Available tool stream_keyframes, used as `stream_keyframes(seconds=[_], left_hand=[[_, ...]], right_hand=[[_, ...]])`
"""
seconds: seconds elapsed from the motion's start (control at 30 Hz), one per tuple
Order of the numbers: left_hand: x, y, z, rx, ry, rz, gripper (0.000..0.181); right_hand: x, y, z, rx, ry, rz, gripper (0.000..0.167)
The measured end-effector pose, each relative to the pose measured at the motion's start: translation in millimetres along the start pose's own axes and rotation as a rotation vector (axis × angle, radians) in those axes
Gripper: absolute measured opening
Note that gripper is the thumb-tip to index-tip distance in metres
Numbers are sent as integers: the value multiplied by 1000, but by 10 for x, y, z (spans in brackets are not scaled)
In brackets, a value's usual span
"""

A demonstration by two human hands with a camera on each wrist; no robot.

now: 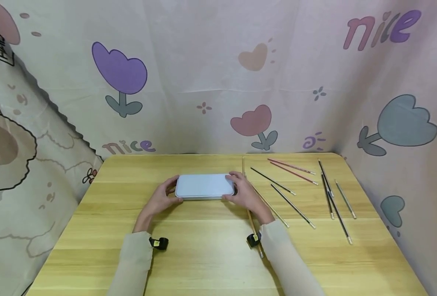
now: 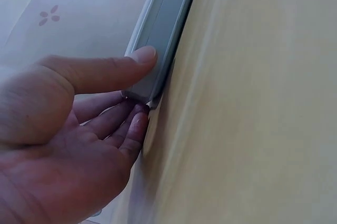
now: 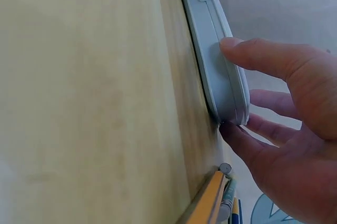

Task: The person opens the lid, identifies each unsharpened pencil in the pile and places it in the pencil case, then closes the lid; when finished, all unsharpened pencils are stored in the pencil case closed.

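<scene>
On the pale wood-grain desk (image 1: 203,259): light-blue rounded-rectangular case (image 1: 203,185), closed.
Your left grip (image 1: 163,197) and right grip (image 1: 246,193) each pinch an end; slender black, red and yellow pencils (image 1: 293,206) lie uncased to your right; inside not visible.

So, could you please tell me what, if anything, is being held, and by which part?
The pale case: the left hand grips its left end, the right hand its right end.

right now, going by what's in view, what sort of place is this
Probably a makeshift desk corner indoors, perhaps set up for filming: flower-printed fabric hangs behind and beside a wood-grain table, and pencils lie near a pale case.
</scene>
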State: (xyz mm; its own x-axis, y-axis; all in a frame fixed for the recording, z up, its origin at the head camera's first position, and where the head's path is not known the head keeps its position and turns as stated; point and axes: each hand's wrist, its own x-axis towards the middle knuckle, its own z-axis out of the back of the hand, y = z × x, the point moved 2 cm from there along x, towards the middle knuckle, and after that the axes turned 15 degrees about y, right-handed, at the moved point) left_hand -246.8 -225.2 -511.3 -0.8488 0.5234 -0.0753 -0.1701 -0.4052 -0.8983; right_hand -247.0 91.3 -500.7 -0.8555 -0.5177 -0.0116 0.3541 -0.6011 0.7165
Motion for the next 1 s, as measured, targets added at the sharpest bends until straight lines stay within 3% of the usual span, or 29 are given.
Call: stream_keyframes(seconds=[0.2, 0.37, 0.63, 0.77, 1.0], left_hand=[[-77, 23, -87, -138, 29, -46, 89], [-83, 45, -66, -272, 29, -77, 91], [-93, 31, -35, -274, 31, -53, 94], [-88, 51, -27, -286, 28, -70, 93], [-80, 90, -9, -305, 24, -71, 94]], right_hand=[[-119, 17, -47, -1, -11, 15, 76], [-136, 45, -56, 7, -28, 37, 75], [-110, 99, -68, -92, -19, 19, 76], [-74, 175, -97, -162, -36, 50, 73], [-17, 328, -191, -217, 23, 120, 65]])
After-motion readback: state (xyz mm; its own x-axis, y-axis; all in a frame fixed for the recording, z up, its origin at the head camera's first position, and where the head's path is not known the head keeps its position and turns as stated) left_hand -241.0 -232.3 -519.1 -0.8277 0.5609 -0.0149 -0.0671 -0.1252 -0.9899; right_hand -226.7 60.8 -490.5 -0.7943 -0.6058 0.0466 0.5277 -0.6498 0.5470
